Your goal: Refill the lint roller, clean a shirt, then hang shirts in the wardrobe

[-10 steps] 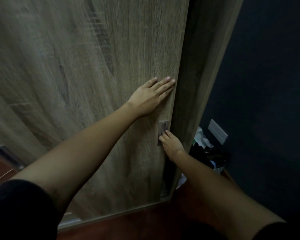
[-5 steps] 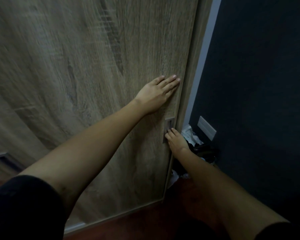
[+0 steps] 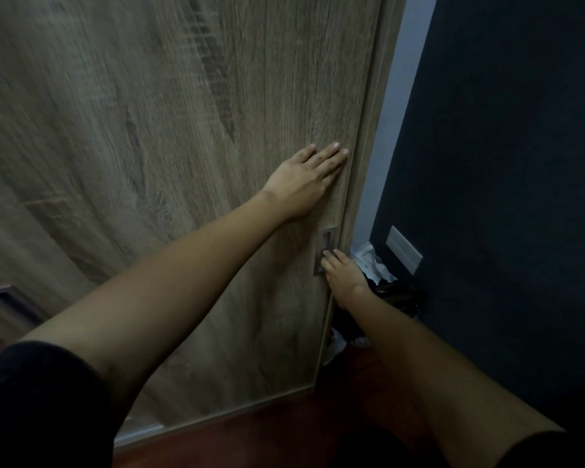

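A wood-grain sliding wardrobe door (image 3: 183, 163) fills most of the head view. My left hand (image 3: 304, 177) lies flat on it with straight fingers, close to its right edge. Lower down, my right hand (image 3: 340, 275) has its fingertips at the recessed metal handle (image 3: 325, 248) set into the door. The door's right edge stands against the wardrobe's side frame (image 3: 368, 146). No shirt, hanger or lint roller is in sight.
A dark wall (image 3: 504, 163) with a pale switch plate (image 3: 404, 249) rises at the right. White and dark items (image 3: 375, 268) lie heaped on the floor in the corner beside the wardrobe. Reddish wooden floor (image 3: 284, 434) runs below. A second recessed handle (image 3: 4, 293) shows at far left.
The door has slid to the right with both hands on it, and the dark gap at its right edge has closed against the frame.
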A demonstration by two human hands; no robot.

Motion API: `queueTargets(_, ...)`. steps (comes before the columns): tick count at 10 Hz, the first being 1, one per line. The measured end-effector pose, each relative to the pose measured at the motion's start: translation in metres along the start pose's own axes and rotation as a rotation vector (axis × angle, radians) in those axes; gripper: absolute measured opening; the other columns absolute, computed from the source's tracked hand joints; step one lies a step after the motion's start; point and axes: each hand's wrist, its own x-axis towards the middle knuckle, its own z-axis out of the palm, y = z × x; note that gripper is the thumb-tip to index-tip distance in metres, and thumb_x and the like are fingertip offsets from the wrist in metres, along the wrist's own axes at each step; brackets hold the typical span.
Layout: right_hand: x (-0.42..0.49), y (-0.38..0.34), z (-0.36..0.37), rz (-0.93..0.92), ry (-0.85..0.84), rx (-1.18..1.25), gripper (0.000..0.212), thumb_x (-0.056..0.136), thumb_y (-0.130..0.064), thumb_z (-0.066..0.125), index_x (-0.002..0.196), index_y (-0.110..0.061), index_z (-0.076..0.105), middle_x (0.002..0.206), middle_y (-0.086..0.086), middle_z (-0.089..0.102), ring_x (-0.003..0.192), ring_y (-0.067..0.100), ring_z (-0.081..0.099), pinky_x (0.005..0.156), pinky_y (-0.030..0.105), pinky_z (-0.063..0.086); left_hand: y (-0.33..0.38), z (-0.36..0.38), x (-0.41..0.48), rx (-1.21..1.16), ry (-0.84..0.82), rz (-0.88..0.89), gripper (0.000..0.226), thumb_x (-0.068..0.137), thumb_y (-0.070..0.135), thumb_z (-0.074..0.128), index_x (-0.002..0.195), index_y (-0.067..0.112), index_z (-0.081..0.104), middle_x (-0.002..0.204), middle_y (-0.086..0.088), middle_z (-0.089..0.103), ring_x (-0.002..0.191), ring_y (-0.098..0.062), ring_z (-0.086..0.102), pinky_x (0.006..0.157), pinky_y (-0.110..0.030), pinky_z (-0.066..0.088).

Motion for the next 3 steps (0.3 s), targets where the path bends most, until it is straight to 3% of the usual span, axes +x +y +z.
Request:
queueTargets(1, -0.008, 0.003, 0.004, -0.009, 0.003, 0.109, 0.066, 0.097, -0.034, 0.035, 0.149, -0.007, 0.005, 0.159, 0.010, 0.001, 0.147, 0.025, -0.004, 0.118, 0.039, -0.002, 0.003, -0.008, -0.006, -0.102, 0.012, -0.030, 0.056, 0.098, 0.014, 0.026, 0.147, 0.005, 0.000, 0.157, -0.012, -0.007, 0.144, -0.024, -0.006, 0.116, -0.039, 0.003)
queueTargets(2, -0.030, 0.014, 0.000, 0.051, 0.005, 0.372, 0.066, 0.095, -0.034, 0.036, 0.149, -0.006, 0.008, 0.159, 0.012, 0.005, 0.147, 0.025, 0.001, 0.118, 0.038, 0.002, 0.028, -0.001, -0.028, -0.305, -0.059, -0.192, 0.068, 0.096, 0.022, 0.042, 0.147, 0.006, 0.001, 0.157, -0.012, -0.005, 0.144, -0.024, -0.004, 0.116, -0.037, 0.004)
queueTargets(3, -0.046, 0.015, -0.007, 0.124, 0.009, 0.551, 0.062, 0.096, -0.032, 0.033, 0.148, -0.005, 0.011, 0.158, 0.014, 0.010, 0.146, 0.026, 0.006, 0.119, 0.039, 0.006, 0.048, 0.006, -0.049, -0.474, -0.179, -0.262, 0.071, 0.095, 0.023, 0.045, 0.147, 0.005, 0.001, 0.157, -0.013, -0.005, 0.144, -0.024, -0.002, 0.115, -0.037, 0.006)
